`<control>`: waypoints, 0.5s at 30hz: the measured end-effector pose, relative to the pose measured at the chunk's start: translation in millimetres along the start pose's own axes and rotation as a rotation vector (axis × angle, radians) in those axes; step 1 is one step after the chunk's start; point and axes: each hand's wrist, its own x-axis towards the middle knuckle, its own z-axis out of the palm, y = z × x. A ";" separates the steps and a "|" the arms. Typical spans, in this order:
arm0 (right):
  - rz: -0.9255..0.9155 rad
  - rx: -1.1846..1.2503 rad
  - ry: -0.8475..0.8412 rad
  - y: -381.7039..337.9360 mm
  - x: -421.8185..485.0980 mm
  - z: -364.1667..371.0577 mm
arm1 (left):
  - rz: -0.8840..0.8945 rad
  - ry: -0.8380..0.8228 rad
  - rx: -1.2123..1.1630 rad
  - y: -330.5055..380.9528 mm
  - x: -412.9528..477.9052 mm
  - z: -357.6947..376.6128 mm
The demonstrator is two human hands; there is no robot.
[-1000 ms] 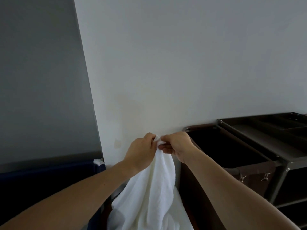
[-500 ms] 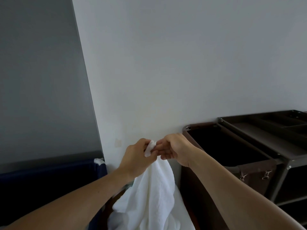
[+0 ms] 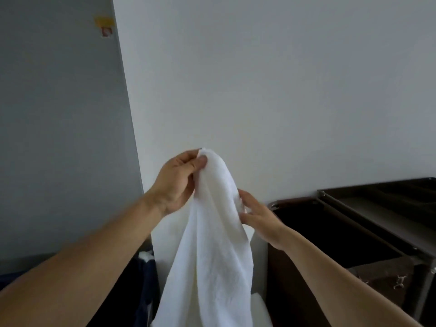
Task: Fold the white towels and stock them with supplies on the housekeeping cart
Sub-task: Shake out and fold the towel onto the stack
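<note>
White towel (image 3: 212, 251): plain terry, bunched lengthwise. It hangs in soft vertical folds from centre frame toward 6 o'clock, lower end out of view. Left hand (image 3: 175, 182) pinches its top corner, thumb against fingers. Right hand (image 3: 258, 215), at the towel's 3 o'clock edge, nips a fold between thumb and fingers.

Housekeeping cart (image 3: 368, 208) at 4 o'clock, brown bag (image 3: 377, 272) on its near end. Dark blue bin (image 3: 147, 277) at 7 o'clock, partly behind the left forearm. Yellow sticker (image 3: 105, 23) at 11 o'clock.

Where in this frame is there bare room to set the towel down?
Cart top tray, right of the open linen bag, shows a bare flat strip. Centre is crowded: left hand, right hand and hanging towel.
</note>
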 end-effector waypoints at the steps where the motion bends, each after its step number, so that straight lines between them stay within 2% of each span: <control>1: -0.028 -0.020 0.031 -7.3 4.7 -2.2 | 0.039 -0.031 -0.019 17.3 13.3 0.8; 4: -0.088 -0.222 0.232 -27.6 16.4 -9.4 | 0.134 0.029 0.034 56.0 52.0 -3.9; 6: -0.128 -0.276 0.354 -33.3 17.7 -14.7 | 0.160 0.193 0.238 66.6 74.6 -11.8; 8: -0.155 -0.228 0.401 -34.1 10.6 -23.5 | 0.145 0.354 0.435 67.2 89.4 -21.3; 9: -0.142 -0.215 0.375 -31.7 5.2 -29.8 | 0.130 0.407 0.456 65.0 92.8 -24.3; 11: -0.053 -0.229 0.193 -21.1 -8.3 -37.9 | 0.098 0.448 0.408 58.5 95.4 -27.1; 13: 0.045 -0.306 -0.029 -4.3 -22.9 -33.1 | 0.088 0.403 0.330 51.0 93.5 -22.1; 15: 0.100 -0.432 -0.085 12.1 -34.3 -25.7 | 0.102 0.332 0.319 42.0 91.2 -14.1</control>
